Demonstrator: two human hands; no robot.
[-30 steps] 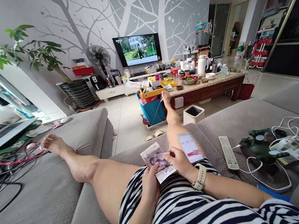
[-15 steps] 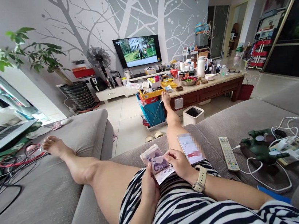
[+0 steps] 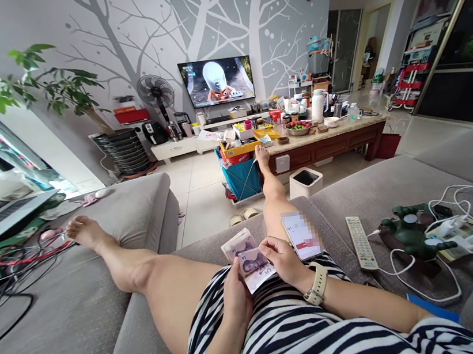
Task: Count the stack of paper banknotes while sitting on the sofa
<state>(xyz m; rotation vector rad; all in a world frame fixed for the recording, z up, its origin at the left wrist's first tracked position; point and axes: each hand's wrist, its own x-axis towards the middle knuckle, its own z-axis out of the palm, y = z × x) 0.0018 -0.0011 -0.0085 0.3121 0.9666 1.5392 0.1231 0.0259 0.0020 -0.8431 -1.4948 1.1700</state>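
A folded stack of purple banknotes (image 3: 254,263) marked with a 5 lies over my lap. My left hand (image 3: 236,296) is closed around its lower left side, thumb on top. At the stack's right edge, the thumb and finger of my right hand (image 3: 284,259) pinch a note's corner; a pale watch (image 3: 316,284) is on that wrist. Just beyond the right hand a phone (image 3: 301,237) rests on my right thigh with its screen lit and partly blurred out. Striped cloth (image 3: 292,332) covers my lap under both hands.
On the grey sofa (image 3: 364,189) to the right lie a remote control (image 3: 362,243), a dark green figure (image 3: 414,235) and white cables. A laptop (image 3: 10,215) and tangled cables lie left. Ahead stand a white bin (image 3: 306,182) and a cluttered coffee table (image 3: 319,146).
The top note has shifted slightly down and left between my hands, its right edge bending a little. The television picture is different. Both hands stay nearly in place.
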